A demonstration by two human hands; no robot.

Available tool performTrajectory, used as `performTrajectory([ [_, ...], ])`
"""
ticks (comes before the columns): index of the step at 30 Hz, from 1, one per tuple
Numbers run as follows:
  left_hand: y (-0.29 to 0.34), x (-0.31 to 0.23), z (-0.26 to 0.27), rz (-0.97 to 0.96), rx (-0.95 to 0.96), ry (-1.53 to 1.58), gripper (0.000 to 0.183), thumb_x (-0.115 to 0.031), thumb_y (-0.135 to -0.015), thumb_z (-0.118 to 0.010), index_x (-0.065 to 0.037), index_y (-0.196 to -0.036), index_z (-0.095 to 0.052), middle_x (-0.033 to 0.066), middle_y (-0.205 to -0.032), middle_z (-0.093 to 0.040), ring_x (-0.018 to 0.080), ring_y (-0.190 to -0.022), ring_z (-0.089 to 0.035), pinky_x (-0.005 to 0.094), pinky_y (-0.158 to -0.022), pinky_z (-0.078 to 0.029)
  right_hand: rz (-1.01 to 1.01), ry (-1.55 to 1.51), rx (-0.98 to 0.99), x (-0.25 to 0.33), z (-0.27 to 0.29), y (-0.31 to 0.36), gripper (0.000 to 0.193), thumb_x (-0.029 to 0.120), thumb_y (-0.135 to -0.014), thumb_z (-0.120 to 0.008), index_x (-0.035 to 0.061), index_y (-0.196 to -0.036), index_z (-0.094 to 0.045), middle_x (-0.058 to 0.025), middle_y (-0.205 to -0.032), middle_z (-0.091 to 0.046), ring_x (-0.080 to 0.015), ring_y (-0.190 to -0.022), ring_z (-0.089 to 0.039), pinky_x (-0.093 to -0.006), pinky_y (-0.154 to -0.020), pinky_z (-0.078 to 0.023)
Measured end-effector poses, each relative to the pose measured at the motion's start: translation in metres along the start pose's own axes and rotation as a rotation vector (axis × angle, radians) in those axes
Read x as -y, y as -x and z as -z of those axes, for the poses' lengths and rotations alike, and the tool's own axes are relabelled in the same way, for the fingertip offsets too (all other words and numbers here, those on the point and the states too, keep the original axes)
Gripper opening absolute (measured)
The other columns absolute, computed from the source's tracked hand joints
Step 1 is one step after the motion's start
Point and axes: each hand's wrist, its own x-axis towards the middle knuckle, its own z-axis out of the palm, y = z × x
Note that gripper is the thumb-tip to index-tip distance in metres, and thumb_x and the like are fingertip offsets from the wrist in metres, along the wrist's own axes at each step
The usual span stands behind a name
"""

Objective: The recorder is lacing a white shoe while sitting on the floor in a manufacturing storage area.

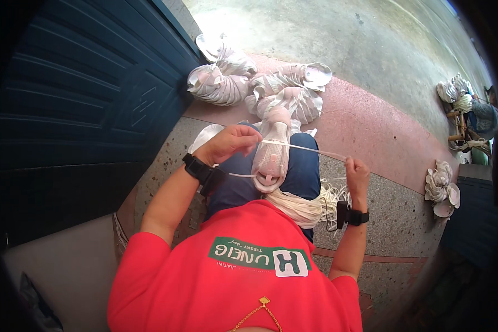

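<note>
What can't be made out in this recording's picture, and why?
All in the head view:
White lace: its end at the right hand, hidden by that closed hand.
Shoe: its underside, facing down toward the blue trousers.
Lace bundle: its near part, behind the red shirt.
Blue-grey shape, far right: too small and blurred to identify.

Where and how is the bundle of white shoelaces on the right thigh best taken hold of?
Probably by its gathered middle: the bundle of white shoelaces lies across the thigh, strands together there but fanned loose at its right end. Come from above right; the right hand is nearer, though it holds a single shoelace.
</note>
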Motion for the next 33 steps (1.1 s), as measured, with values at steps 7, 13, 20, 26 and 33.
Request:
performTrajectory([
  [7, -0.052, 0.048, -0.049, 0.288, 0.076, -0.317, 0.02, -0.023, -0.1, -0.066, -0.004, -0.107, -0.071, 0.0017, -0.084, -0.069, 0.0078, -0.069, -0.064, 0.0223, -0.059, -0.051, 0.254, -0.479, 0.251, 0.072, -0.061, 0.022, 0.031, 0.02, -0.102, -0.059, -0.0021, -0.122, -0.065, -0.0211, -0.109, -0.072, -0.034, -0.097, -0.069, -0.0408, -0.084, -0.055],
  [13, -0.061, 0.062, -0.036, 0.116, -0.125, -0.304, 0.019, -0.015, -0.095, -0.067, -0.002, -0.108, -0.071, 0.0029, -0.091, -0.07, 0.0109, -0.077, -0.066, 0.0262, -0.065, -0.053, 0.048, -0.782, 0.732, 0.135, -0.11, 0.002, 0.035, 0.028, -0.103, -0.059, -0.0051, -0.111, -0.067, -0.0159, -0.091, -0.071, -0.0226, -0.085, -0.066, -0.0348, -0.076, -0.052],
  [20, -0.088, 0.091, -0.01, -0.376, -0.365, -1.061, 0.017, -0.011, -0.089, -0.068, -0.001, -0.103, -0.07, 0.0183, -0.094, -0.07, 0.0369, -0.089, -0.068, 0.0446, -0.08, -0.054, -0.111, -0.644, 0.523, 0.092, -0.147, -0.006, 0.029, 0.024, -0.1, -0.064, -0.003, -0.101, -0.074, 0.0008, -0.077, -0.064, -0.0067, -0.065, -0.051, -0.0263, -0.057, -0.041],
  [26, -0.1, 0.09, -0.008, -0.313, -0.355, -1.101, 0.018, -0.015, -0.086, -0.073, -0.001, -0.097, -0.07, 0.0217, -0.096, -0.069, 0.0411, -0.093, -0.067, 0.049, -0.082, -0.052, -0.143, -0.684, 0.454, 0.094, -0.153, -0.001, 0.024, 0.018, -0.098, -0.067, -0.0032, -0.104, -0.076, 0.0004, -0.076, -0.066, -0.0063, -0.062, -0.053, -0.0248, -0.056, -0.043],
  [33, -0.11, 0.092, -0.014, -0.294, -0.429, -1.083, 0.017, -0.016, -0.083, -0.075, -0.001, -0.091, -0.074, 0.0212, -0.09, -0.071, 0.0401, -0.089, -0.069, 0.0475, -0.081, -0.054, -0.083, -0.541, 0.378, 0.101, -0.158, -0.005, 0.027, 0.023, -0.097, -0.06, -0.0005, -0.1, -0.073, -0.0246, -0.089, -0.071, -0.0411, -0.086, -0.07, -0.046, -0.077, -0.053],
])
